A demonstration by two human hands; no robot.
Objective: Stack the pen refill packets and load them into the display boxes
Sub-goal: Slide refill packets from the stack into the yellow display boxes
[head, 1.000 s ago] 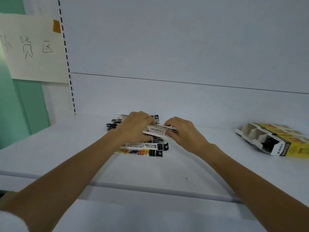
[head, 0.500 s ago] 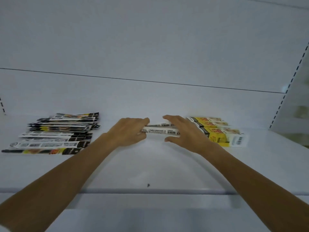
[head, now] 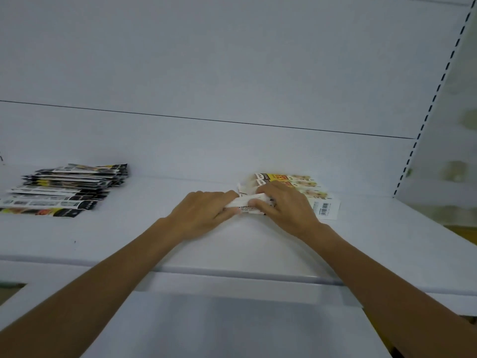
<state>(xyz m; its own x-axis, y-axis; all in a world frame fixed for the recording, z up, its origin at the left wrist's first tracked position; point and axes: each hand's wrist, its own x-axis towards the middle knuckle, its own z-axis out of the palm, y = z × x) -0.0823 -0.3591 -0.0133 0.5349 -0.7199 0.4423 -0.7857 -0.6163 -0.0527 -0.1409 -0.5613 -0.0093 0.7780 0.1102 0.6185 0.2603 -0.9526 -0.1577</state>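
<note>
A small white bundle of pen refill packets (head: pixel 245 203) is held between both hands just above the white shelf (head: pixel 154 228). My left hand (head: pixel 204 211) grips its left end and my right hand (head: pixel 286 206) grips its right end. Right behind my right hand lies the yellow display box (head: pixel 296 183) on its side, partly hidden by my fingers, with its barcode flap (head: pixel 325 209) showing. A spread pile of black, white and yellow refill packets (head: pixel 64 187) lies at the left of the shelf.
The shelf's back panel (head: pixel 232 86) rises close behind the box. A side upright with a row of slots (head: pixel 423 120) closes the shelf on the right. The shelf's front edge (head: pixel 232 272) runs under my forearms.
Both hands carried the bundle to the right, from the packet pile to the display box. The view swung right with them, and the hands have drawn closer together at the box's open end.
</note>
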